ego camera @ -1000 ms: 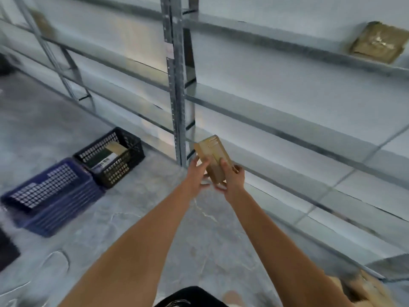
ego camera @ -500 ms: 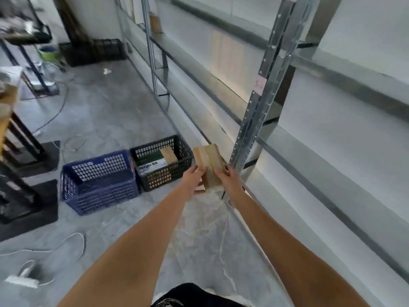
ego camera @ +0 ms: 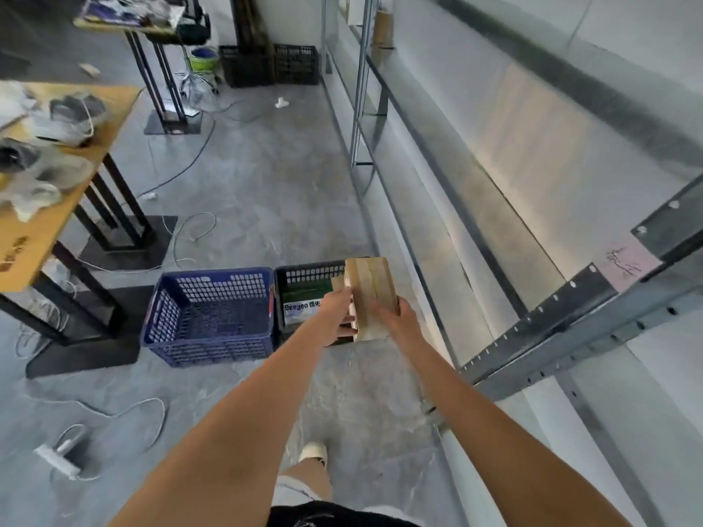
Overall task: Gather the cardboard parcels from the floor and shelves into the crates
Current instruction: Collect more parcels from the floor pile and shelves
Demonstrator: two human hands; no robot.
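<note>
I hold one parcel [ego camera: 371, 296] in both hands at about 12 o'clock from my body. My left hand [ego camera: 336, 315] grips its near-left edge with fingers curled under it, and my right hand [ego camera: 395, 321] clamps its near-right side. The parcel hangs over the black crate [ego camera: 304, 275], not yet let go.

As far as I can judge, the task is under way but far from closed. The black crate already has something in it: a green-and-white printed item [ego camera: 304, 300] and a tan flap beside it, mostly hidden by my hands, so I cannot say how many parcels lie there. The blue crate [ego camera: 213, 317], touching the black one at its 9 o'clock, looks bare inside.

Count: one parcel in hand; two crates close by; two more dark crates [ego camera: 272, 64] far off at 11 o'clock against the wall. On the shelf [ego camera: 449, 154] at 1 o'clock stands one brown upright thing [ego camera: 382, 30], possibly another parcel, too blurred to be sure. A small pale scrap [ego camera: 281, 103] lies on the floor near those far crates; what it is I cannot tell.
</note>
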